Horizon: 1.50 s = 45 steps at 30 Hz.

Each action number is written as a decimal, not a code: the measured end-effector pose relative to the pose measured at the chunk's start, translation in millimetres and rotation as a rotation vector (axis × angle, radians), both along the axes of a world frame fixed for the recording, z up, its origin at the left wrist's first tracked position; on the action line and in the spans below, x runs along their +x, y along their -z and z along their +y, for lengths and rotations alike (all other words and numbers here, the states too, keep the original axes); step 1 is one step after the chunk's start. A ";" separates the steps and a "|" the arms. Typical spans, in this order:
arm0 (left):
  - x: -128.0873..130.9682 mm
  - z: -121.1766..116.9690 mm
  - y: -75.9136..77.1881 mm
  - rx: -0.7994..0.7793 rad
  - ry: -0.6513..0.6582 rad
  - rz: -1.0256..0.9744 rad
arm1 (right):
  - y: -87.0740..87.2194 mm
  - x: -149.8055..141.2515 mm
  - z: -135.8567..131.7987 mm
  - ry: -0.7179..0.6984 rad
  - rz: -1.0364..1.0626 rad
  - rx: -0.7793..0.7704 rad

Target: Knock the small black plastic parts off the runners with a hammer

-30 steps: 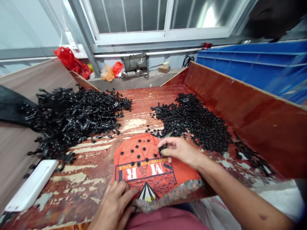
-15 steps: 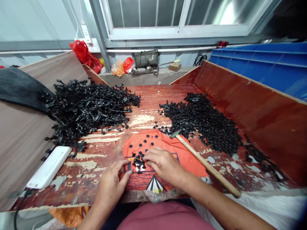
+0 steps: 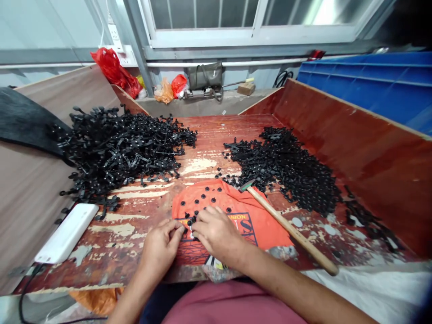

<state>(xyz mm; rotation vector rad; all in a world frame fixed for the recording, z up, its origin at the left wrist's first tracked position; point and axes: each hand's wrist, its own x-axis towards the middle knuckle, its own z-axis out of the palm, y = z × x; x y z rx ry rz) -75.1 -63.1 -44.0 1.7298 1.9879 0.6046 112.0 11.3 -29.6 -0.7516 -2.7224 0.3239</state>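
Note:
My left hand is closed, thumb and forefinger pinched at a small round black part on the left of the orange cloth. Over the small heap of black parts curls my right hand, fingertips down among them; whatever it grips is hidden. Behind the hands, several black disc-shaped parts with raised middles lie spread singly on the cloth. A hammer with a wooden handle rests across the cloth's right side, its head toward the far edge.
A large heap of black jointed parts lies at left, a second heap of black pieces at right. A white power bank with a cable sits front left. Wooden boards wall the table; a blue crate stands beyond the right one.
My left hand has moved slightly right and its thumb and forefinger have closed together. My right hand has shifted left, covering more of the small heap.

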 end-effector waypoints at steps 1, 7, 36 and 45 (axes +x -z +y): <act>-1.6 1.0 -1.6 -0.037 0.008 -0.038 | 1.0 -3.5 0.3 -0.002 -0.003 -0.001; -0.6 4.0 -7.9 -0.073 -0.029 0.090 | 2.6 1.7 -0.5 0.007 -0.049 -0.008; -10.4 86.3 -23.6 0.122 -0.114 0.230 | -6.2 -54.0 105.1 0.192 0.028 -0.115; -14.5 46.7 -23.4 0.094 0.080 0.169 | -20.2 -8.2 44.4 -0.107 -0.015 -0.065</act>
